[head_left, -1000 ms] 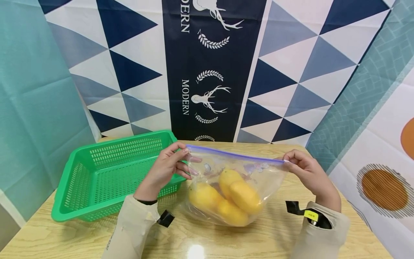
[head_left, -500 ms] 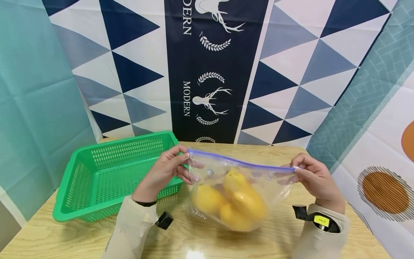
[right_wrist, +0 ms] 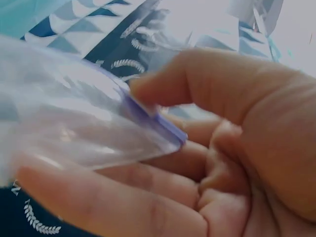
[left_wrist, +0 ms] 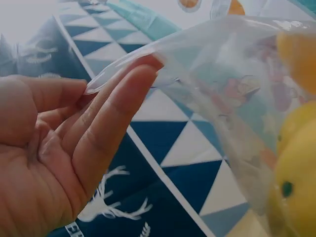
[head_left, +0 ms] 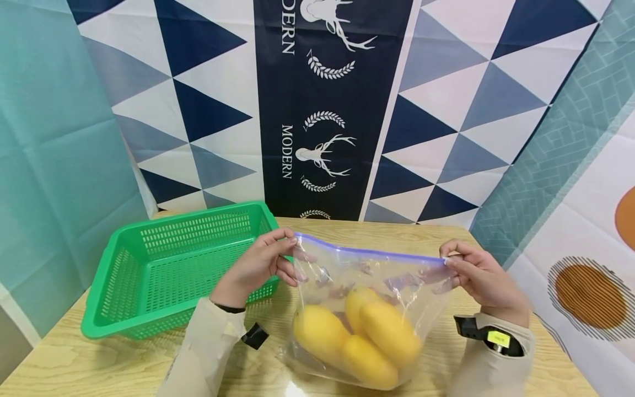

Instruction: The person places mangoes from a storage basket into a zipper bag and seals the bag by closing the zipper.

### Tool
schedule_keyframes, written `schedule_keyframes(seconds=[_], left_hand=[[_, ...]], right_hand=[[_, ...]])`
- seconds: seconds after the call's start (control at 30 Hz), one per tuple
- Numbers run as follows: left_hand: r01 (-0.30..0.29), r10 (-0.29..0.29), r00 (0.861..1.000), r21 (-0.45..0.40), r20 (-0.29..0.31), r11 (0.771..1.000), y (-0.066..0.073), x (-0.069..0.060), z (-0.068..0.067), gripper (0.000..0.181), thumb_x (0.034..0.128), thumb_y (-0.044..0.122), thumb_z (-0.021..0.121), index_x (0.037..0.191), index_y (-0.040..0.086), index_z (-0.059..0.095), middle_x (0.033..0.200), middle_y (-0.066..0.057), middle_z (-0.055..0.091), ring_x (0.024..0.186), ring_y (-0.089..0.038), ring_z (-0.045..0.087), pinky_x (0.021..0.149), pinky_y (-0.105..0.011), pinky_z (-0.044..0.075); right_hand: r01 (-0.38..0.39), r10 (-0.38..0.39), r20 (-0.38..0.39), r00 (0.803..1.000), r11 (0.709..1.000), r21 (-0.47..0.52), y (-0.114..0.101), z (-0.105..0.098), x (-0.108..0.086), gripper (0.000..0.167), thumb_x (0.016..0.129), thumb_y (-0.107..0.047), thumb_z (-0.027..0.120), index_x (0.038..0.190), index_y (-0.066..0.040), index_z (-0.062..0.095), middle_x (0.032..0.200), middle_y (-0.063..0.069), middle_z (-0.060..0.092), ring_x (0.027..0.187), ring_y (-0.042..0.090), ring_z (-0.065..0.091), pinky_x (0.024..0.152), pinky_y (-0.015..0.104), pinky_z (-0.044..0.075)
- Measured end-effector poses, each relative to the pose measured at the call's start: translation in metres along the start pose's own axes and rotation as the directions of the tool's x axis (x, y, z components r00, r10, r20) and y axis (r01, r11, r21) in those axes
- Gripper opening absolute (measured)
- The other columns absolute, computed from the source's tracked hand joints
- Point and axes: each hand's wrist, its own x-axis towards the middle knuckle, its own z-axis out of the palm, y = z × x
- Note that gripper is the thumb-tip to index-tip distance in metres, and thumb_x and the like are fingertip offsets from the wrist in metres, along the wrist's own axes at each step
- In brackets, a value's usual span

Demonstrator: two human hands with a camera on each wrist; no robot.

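Note:
A clear zip-lock bag (head_left: 324, 281) with a purple zip strip hangs between my two hands in the head view. Inside, several yellow mangoes (head_left: 319, 333) lie bunched at the bottom. My left hand (head_left: 258, 264) pinches the bag's left top corner between thumb and index finger, its other fingers behind the plastic. At the opposite top corner, my right hand (head_left: 488, 284) pinches the zip strip's end. In the right wrist view, the purple strip (right_wrist: 158, 123) runs between thumb and fingers. A mango (left_wrist: 301, 173) with a dark green spot shows through the plastic in the left wrist view.
A green perforated plastic basket (head_left: 183, 275) stands on the wooden table (head_left: 44, 364) to the left, partly behind my left hand. A patterned cloth (head_left: 322, 110) hangs behind the table. Teal cloth (head_left: 64, 138) hangs at the left side.
The bag's mangoes now sit lower and nearer to me. My right hand went right, then slightly back left; my left hand shifted a little right. Both keep their pinch.

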Motion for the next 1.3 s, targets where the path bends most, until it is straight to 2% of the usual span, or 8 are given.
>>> schedule_keyframes(seconds=[0.1, 0.2, 0.4, 0.63, 0.83, 1.03, 1.17, 1.3], left_hand=[[0.013, -0.014, 0.996, -0.02, -0.093, 1.0, -0.006, 0.004, -0.003, 0.02, 0.1086, 0.013, 0.037, 0.098, 0.011, 0.054, 0.096, -0.005, 0.075, 0.07, -0.02, 0.074, 0.061, -0.032, 0.06], [0.031, -0.038, 0.981, -0.036, -0.19, 0.999, -0.011, 0.008, -0.005, 0.02, 0.1086, 0.012, 0.037, 0.099, 0.01, 0.055, 0.093, -0.006, 0.075, 0.067, -0.019, 0.073, 0.061, -0.032, 0.06], [0.06, -0.074, 0.94, -0.053, -0.332, 0.997, -0.015, 0.013, -0.007, 0.02, 0.1081, 0.013, 0.039, 0.099, 0.008, 0.055, 0.087, -0.004, 0.07, 0.061, -0.016, 0.07, 0.059, -0.032, 0.06], [0.059, -0.079, 0.936, -0.067, -0.344, 0.996, -0.019, 0.015, -0.01, 0.02, 0.1081, 0.014, 0.039, 0.101, 0.01, 0.057, 0.09, -0.004, 0.072, 0.07, -0.019, 0.073, 0.062, -0.035, 0.061], [0.105, -0.117, 0.917, -0.05, -0.381, 0.993, -0.018, 0.017, -0.011, 0.026, 0.106, 0.016, 0.041, 0.126, 0.001, 0.05, 0.113, -0.008, 0.06, 0.077, -0.02, 0.073, 0.071, -0.043, 0.061], [0.143, -0.15, 0.907, -0.047, -0.393, 0.989, -0.018, 0.016, -0.014, 0.045, 0.1067, 0.02, 0.039, 0.146, -0.003, 0.035, 0.147, -0.022, 0.039, 0.086, -0.021, 0.071, 0.08, -0.05, 0.058], [0.146, -0.155, 0.905, -0.053, -0.395, 0.988, -0.017, 0.015, -0.014, 0.054, 0.107, 0.021, 0.038, 0.154, 0.0, 0.024, 0.154, -0.023, 0.032, 0.096, -0.025, 0.069, 0.08, -0.046, 0.059], [0.147, -0.157, 0.905, -0.054, -0.396, 0.988, -0.017, 0.015, -0.015, 0.057, 0.1063, 0.02, 0.039, 0.157, 0.002, 0.019, 0.156, -0.021, 0.031, 0.112, -0.037, 0.063, 0.081, -0.044, 0.059]], right_hand=[[-0.106, 0.104, -0.096, 0.99, 0.994, -0.024, 0.003, 0.0, 0.006, 0.04, 0.104, 0.009, 0.027, 0.111, -0.009, 0.062, 0.097, 0.002, 0.069, 0.082, 0.01, 0.069, 0.068, 0.022, 0.058], [-0.176, 0.171, -0.189, 0.967, 0.984, -0.008, 0.008, 0.001, 0.012, 0.036, 0.106, 0.003, 0.032, 0.105, -0.012, 0.064, 0.092, 0.0, 0.072, 0.077, 0.007, 0.069, 0.064, 0.02, 0.056], [-0.193, 0.213, -0.311, 0.926, 0.977, 0.094, 0.021, -0.001, 0.02, 0.032, 0.105, 0.001, 0.038, 0.105, -0.01, 0.068, 0.094, 0.005, 0.072, 0.08, 0.013, 0.072, 0.068, 0.025, 0.059], [-0.168, 0.208, -0.292, 0.934, 0.973, 0.157, 0.033, -0.009, 0.022, 0.037, 0.105, 0.004, 0.034, 0.109, -0.007, 0.069, 0.105, 0.011, 0.074, 0.097, 0.021, 0.072, 0.079, 0.033, 0.058], [-0.159, 0.212, -0.281, 0.936, 0.967, 0.198, 0.042, -0.015, 0.023, 0.04, 0.106, 0.004, 0.032, 0.113, -0.006, 0.07, 0.112, 0.014, 0.072, 0.103, 0.025, 0.07, 0.085, 0.035, 0.056], [-0.18, 0.264, -0.302, 0.916, 0.943, 0.281, 0.048, -0.018, 0.024, 0.039, 0.108, -0.001, 0.032, 0.115, -0.003, 0.07, 0.116, 0.015, 0.07, 0.106, 0.027, 0.069, 0.087, 0.036, 0.055], [-0.198, 0.297, -0.31, 0.903, 0.929, 0.314, 0.051, -0.02, 0.024, 0.039, 0.109, -0.004, 0.032, 0.118, -0.004, 0.069, 0.119, 0.014, 0.069, 0.108, 0.027, 0.068, 0.087, 0.036, 0.054], [-0.22, 0.326, -0.329, 0.886, 0.921, 0.321, 0.055, -0.02, 0.025, 0.038, 0.109, -0.006, 0.033, 0.119, -0.007, 0.069, 0.12, 0.012, 0.069, 0.108, 0.026, 0.068, 0.088, 0.036, 0.054]])
